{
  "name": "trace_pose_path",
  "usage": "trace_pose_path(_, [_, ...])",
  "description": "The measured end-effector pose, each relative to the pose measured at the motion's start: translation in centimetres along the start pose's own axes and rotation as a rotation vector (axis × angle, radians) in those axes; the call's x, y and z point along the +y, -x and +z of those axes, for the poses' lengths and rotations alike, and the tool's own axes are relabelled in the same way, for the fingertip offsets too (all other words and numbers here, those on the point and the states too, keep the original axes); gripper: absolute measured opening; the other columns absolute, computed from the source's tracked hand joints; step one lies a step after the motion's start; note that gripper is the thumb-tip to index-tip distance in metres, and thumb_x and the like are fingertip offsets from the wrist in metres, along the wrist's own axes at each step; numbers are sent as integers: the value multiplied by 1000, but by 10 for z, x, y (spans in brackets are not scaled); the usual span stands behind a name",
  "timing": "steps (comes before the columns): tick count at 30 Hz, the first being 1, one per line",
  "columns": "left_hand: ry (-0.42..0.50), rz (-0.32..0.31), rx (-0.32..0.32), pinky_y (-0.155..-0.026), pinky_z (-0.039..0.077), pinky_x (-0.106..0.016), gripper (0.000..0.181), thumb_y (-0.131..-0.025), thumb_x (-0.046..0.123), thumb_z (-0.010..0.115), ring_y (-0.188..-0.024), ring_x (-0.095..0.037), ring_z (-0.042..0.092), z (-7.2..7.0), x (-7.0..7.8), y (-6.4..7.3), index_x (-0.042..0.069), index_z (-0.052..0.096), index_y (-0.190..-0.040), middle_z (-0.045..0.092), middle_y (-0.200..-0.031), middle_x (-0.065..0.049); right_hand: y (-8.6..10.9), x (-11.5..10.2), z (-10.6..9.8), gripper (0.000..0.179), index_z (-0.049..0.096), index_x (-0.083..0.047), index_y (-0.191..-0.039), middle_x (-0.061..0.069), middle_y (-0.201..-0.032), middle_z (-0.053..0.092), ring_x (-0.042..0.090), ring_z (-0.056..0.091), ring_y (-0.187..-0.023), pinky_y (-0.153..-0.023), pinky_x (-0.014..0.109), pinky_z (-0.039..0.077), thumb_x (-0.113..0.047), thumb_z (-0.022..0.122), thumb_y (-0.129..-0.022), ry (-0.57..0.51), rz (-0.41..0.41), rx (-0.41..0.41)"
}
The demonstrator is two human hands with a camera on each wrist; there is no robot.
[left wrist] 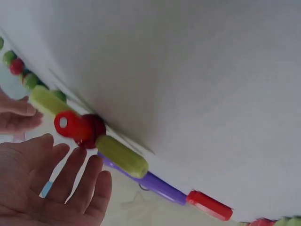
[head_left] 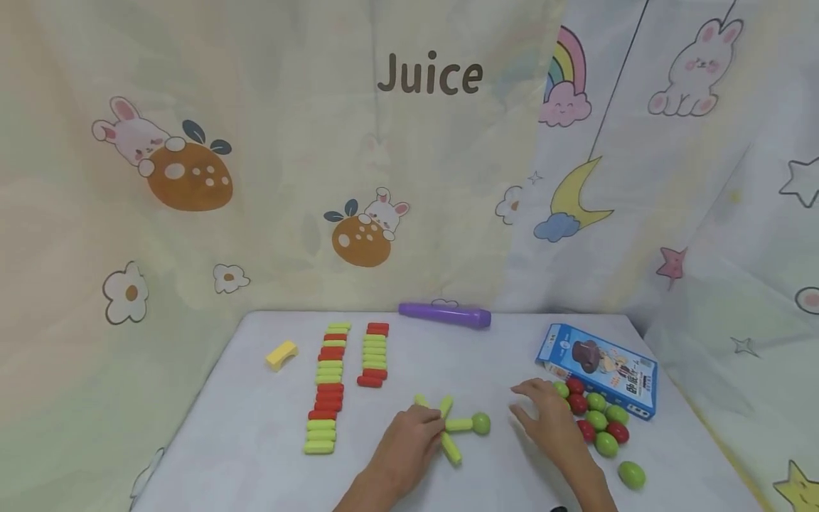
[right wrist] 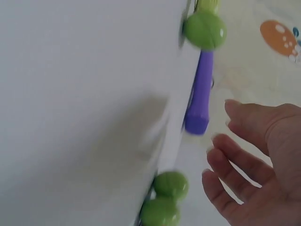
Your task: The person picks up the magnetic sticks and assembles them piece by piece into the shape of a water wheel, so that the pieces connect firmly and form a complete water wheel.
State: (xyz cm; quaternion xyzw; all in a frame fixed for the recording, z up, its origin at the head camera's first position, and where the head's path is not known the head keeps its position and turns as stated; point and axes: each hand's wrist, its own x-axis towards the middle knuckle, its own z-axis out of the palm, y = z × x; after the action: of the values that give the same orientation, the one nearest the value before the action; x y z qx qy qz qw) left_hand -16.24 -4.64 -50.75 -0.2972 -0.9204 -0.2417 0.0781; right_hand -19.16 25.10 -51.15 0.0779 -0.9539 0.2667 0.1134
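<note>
Lime-green sticks (head_left: 458,425) and matching green ball (head_left: 481,424) in my head feed, red connector (left wrist: 82,132) in my left-wrist feed, stick columns (head_left: 330,388) I see banded red and lime, purple baton (head_left: 444,315), yellow block (head_left: 280,356), pale curtain (head_left: 288,156) patterned with rabbits

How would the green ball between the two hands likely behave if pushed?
The green ball would probably roll if loose, given its round outline. It meets the end of a yellow-green stick, though; if the two are joined, which I can't tell, it would likely drag the stick along. Its glossy highlights suggest a smooth, possibly slippery surface.
</note>
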Motion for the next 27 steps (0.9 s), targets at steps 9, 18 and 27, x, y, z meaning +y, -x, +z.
trace_pose_path(9, [-82,22,14,-88,57,-25,23,-95,10,82,-113,-13,67,5,2,1,9,82,-118,75,-122,1,7,40,-27,35,76,5,-121,22,-126,66,43,57,-122,-104,64,52,0,86,-88,112,94,-9])
trace_pose_path(18, [-40,-5,11,-91,57,-22,19,-93,5,83,-110,-9,68,7,2,-2,11,84,-111,75,-116,4,4,50,-31,37,75,5,-122,18,-120,68,41,60,-117,-102,62,54,1,86,-87,151,118,-95])
trace_pose_path(27, [2,-109,-44,-93,58,-22,20,-94,6,83,-106,-9,59,7,-1,-4,13,80,-113,66,-114,4,5,35,-24,32,78,-2,-118,19,-125,69,42,63,-121,-101,58,56,-3,87,-88,100,106,-175])
